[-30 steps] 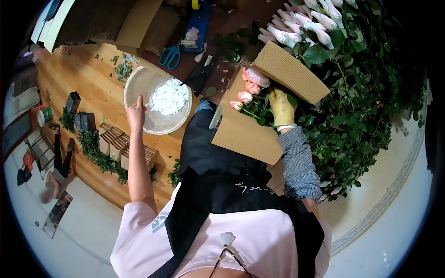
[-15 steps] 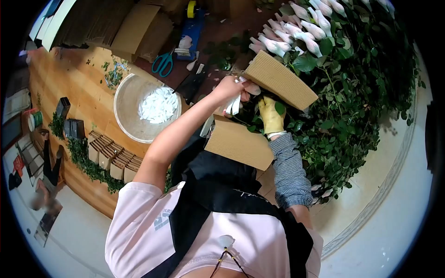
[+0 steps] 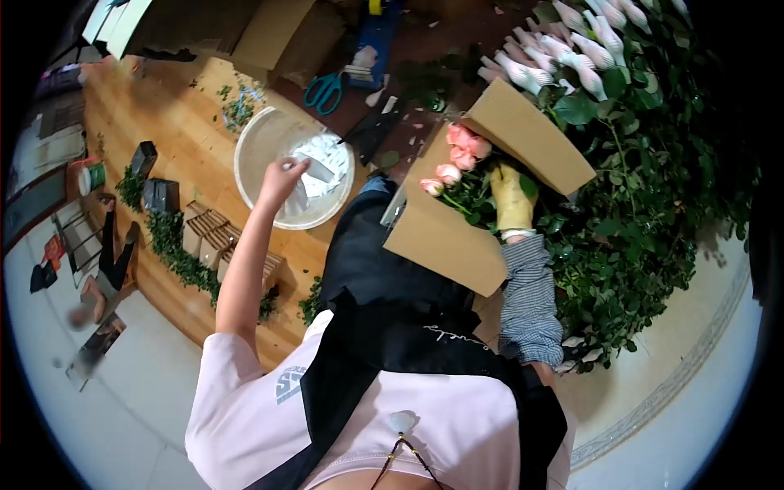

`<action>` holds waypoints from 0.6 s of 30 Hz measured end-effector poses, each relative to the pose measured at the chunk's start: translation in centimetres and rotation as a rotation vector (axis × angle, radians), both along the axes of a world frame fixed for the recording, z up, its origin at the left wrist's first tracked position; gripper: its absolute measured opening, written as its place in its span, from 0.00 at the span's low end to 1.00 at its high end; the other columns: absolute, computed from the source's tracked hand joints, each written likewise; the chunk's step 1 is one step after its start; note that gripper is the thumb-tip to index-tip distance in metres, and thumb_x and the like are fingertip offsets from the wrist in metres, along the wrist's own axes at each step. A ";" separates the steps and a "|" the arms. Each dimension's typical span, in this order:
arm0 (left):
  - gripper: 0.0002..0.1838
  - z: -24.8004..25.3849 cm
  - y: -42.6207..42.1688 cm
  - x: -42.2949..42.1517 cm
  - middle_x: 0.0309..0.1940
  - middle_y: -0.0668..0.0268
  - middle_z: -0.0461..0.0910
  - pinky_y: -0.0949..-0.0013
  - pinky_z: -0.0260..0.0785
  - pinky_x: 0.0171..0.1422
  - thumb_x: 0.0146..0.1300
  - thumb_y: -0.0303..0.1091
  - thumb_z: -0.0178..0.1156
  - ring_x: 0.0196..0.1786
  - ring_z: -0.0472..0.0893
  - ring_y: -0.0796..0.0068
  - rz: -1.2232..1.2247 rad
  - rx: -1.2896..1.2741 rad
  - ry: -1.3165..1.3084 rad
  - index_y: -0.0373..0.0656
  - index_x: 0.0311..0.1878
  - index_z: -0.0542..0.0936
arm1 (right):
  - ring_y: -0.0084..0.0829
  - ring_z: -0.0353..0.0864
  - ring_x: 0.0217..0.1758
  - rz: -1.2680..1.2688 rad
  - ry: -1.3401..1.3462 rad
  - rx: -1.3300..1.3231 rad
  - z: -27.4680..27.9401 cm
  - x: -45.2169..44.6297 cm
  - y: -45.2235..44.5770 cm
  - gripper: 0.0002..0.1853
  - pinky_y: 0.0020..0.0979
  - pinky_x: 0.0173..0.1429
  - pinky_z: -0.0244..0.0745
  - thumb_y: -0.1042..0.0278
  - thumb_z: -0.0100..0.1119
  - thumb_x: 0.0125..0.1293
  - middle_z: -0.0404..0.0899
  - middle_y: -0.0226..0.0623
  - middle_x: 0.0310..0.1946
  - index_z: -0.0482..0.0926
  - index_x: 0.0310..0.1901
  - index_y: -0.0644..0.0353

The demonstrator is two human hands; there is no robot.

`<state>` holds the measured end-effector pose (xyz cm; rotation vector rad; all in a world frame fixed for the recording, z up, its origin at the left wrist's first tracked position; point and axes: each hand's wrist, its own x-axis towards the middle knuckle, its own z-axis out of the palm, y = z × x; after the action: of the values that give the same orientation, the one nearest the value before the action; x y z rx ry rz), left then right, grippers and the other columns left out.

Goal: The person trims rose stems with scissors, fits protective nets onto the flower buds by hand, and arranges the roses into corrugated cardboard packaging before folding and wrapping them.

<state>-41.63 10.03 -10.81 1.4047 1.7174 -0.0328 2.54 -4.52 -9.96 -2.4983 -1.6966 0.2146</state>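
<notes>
Left hand shifted from roses to inside bucket rim, pinching white piece; right hand closed on rose foliage.

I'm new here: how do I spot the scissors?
Start at the white tub on the wooden floor. Just above it in the picture, on the dark table, left of the blue board, lie the scissors. Their two teal handle loops set them apart from the black thing nearby.
</notes>
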 end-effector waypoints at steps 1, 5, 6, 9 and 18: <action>0.26 -3.2 -1.1 -4.2 0.34 0.65 0.82 0.66 0.73 0.38 0.64 0.53 0.66 0.36 0.81 0.72 0.305 -0.129 -0.250 0.41 0.54 0.83 | 0.47 0.84 0.35 -0.021 -0.006 -0.071 0.6 -0.2 0.3 0.11 0.45 0.42 0.80 0.59 0.64 0.62 0.85 0.44 0.31 0.86 0.35 0.57; 0.31 -9.6 -2.7 -11.6 0.54 0.59 0.75 0.64 0.71 0.51 0.68 0.51 0.62 0.49 0.77 0.69 1.216 -0.240 -0.562 0.38 0.65 0.70 | 0.48 0.84 0.34 0.014 0.004 -0.001 0.9 -0.3 0.3 0.11 0.45 0.41 0.81 0.59 0.63 0.63 0.85 0.45 0.32 0.85 0.38 0.58; 0.28 -9.5 -3.2 -10.3 0.53 0.59 0.74 0.63 0.71 0.54 0.68 0.50 0.61 0.50 0.76 0.68 1.265 -0.081 -0.562 0.38 0.62 0.71 | 0.49 0.83 0.33 0.035 0.000 0.037 1.0 -0.4 0.1 0.10 0.44 0.39 0.80 0.61 0.63 0.64 0.84 0.45 0.31 0.84 0.37 0.59; 0.16 -9.6 -5.2 -4.5 0.51 0.57 0.77 0.67 0.71 0.55 0.72 0.41 0.54 0.49 0.77 0.68 1.010 -0.099 -0.739 0.39 0.53 0.75 | 0.49 0.82 0.30 0.067 -0.002 0.080 1.2 -0.4 0.1 0.08 0.44 0.36 0.79 0.63 0.62 0.64 0.83 0.46 0.29 0.83 0.36 0.59; 0.16 2.8 -4.0 16.5 0.34 0.67 0.85 0.77 0.70 0.41 0.77 0.37 0.52 0.36 0.79 0.84 -0.008 -0.074 -0.785 0.34 0.52 0.82 | 0.46 0.78 0.61 0.102 0.565 -0.359 12.2 -0.6 -0.9 0.30 0.41 0.64 0.74 0.64 0.62 0.67 0.78 0.46 0.60 0.68 0.71 0.53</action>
<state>-25.10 6.02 -7.98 1.1494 1.0418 0.3966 1.99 -5.47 2.19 -2.2382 -1.6362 1.1996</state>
